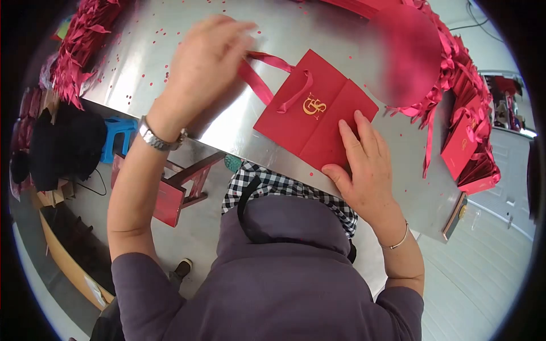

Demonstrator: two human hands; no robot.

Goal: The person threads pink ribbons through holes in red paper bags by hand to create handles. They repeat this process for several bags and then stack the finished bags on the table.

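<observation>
A red paper bag point(327, 122) with a gold emblem lies flat and slanted on the metal table point(216, 122). Its ribbon handles point(257, 82) stretch out from the upper left edge. My right hand point(364, 162) rests on the bag's lower right part, fingers spread. Raised above the table, my left hand point(213, 59) is beside the ribbon's far end, its fingers bent and blurred by motion. Whether ribbon is between those fingers is hidden.
Red bags with ribbons point(463, 142) are stacked along the right edge; another ribbon pile point(79, 51) is at the upper left. A blurred red shape point(406, 57) is at the upper right. Small red dots lie scattered. A blue stool point(118, 136) and wooden stool point(170, 202) stand below left.
</observation>
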